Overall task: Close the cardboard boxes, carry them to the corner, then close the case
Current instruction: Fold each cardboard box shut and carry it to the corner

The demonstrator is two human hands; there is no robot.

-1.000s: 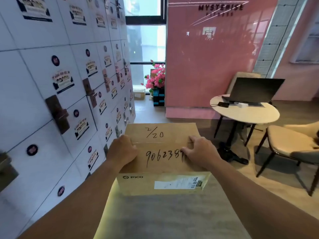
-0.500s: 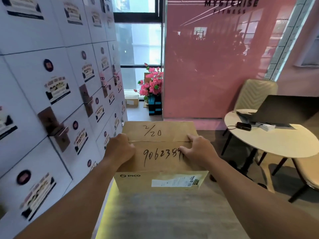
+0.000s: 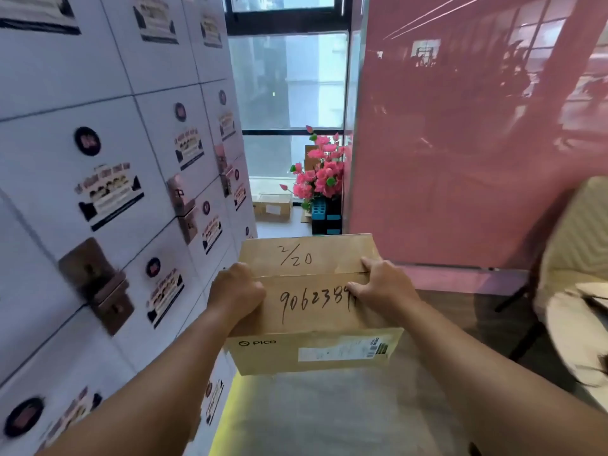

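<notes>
Closed cardboard box [image 3: 312,301] at frame centre, carried off floor. Left hand [image 3: 235,292] curled over its left top edge, right hand [image 3: 383,286] gripping right top edge. Second box [image 3: 272,207] on floor beyond, by pink flowers [image 3: 320,174].

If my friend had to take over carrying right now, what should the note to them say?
Left hand: grip on the left edge of the PICO cardboard box.
Right hand: grip on the right edge, fingers over the top seam.
Box: flaps closed, held up in the air, in the passage between the locker wall and the pink wall.
Done: this box is closed and lifted.
Left: carry it to the corner by the window, where another cardboard box sits beside the pink flowers. The case is not in view.
</notes>
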